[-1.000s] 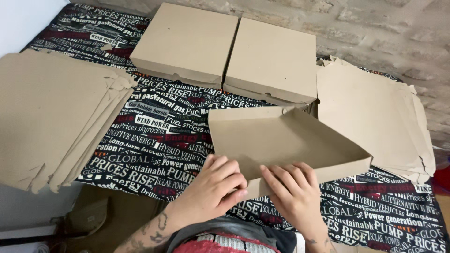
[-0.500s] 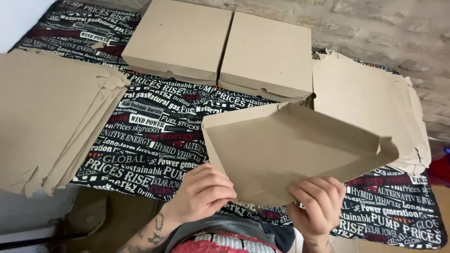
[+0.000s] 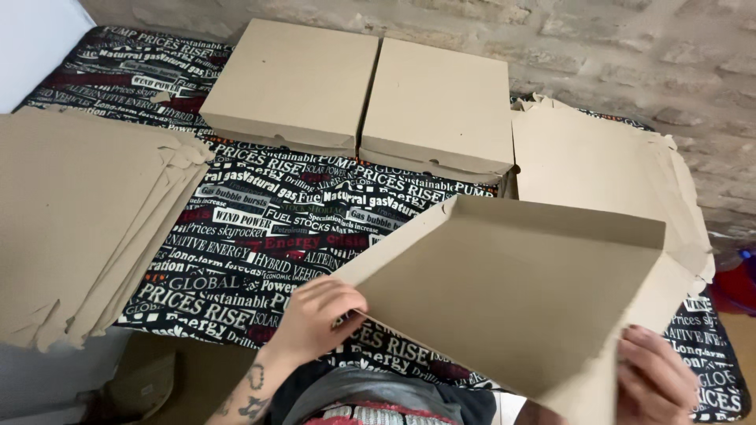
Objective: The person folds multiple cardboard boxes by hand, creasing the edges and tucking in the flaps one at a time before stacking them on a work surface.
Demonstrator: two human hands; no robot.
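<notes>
Left hand [image 3: 319, 315] grips near-left corner of half-folded cardboard box blank [image 3: 512, 299]; right hand [image 3: 654, 386] clasps its near-right edge; blank tilted above printed tablecloth [image 3: 260, 228].

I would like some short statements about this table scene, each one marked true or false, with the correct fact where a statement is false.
1. The left hand and the right hand both hold the half-folded brown cardboard box. True.
2. Three closed flat brown boxes lie at the far edge of the table. False: there are two, side by side.
3. A stack of flat cardboard sheets lies at the left. True.
4. The black tablecloth with printed words is plain white. False: it is black with white and red lettering.
5. The half-folded box lies flat on the cloth. False: it is lifted and tilted.
</notes>
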